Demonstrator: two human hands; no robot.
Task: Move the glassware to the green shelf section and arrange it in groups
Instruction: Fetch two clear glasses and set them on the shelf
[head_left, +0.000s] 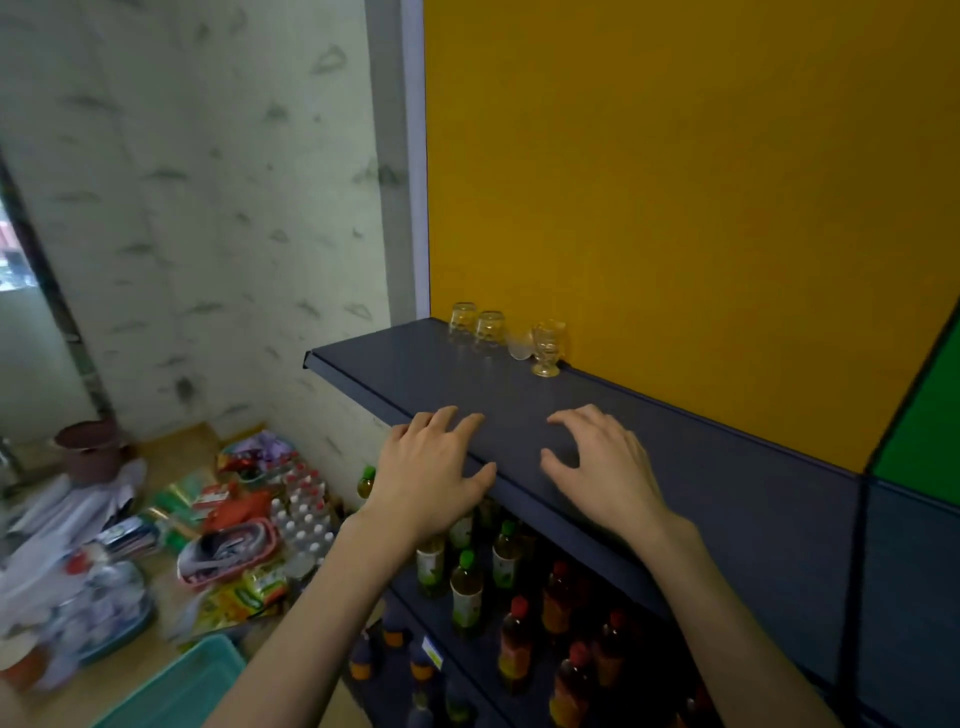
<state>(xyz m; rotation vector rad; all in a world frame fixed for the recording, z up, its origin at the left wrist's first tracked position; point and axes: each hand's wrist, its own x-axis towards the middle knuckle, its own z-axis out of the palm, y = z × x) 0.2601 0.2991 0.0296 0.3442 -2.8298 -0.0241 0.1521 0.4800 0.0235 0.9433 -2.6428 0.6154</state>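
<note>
Both hands are empty with fingers spread: the left hand (431, 467) and right hand (605, 462) sit mid-frame on the dark shelf (727, 499). Four glasses (506, 335) stand above them by the yellow wall (675, 182).

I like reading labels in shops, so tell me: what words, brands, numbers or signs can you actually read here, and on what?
No text can be read.
Labels on the green-capped bottles: too blurred.
Yellow price tag on the lower shelf edge: too small.
Snack packets on the floor: print is blurred.
Glasses on the dark shelf: no marking visible.
</note>
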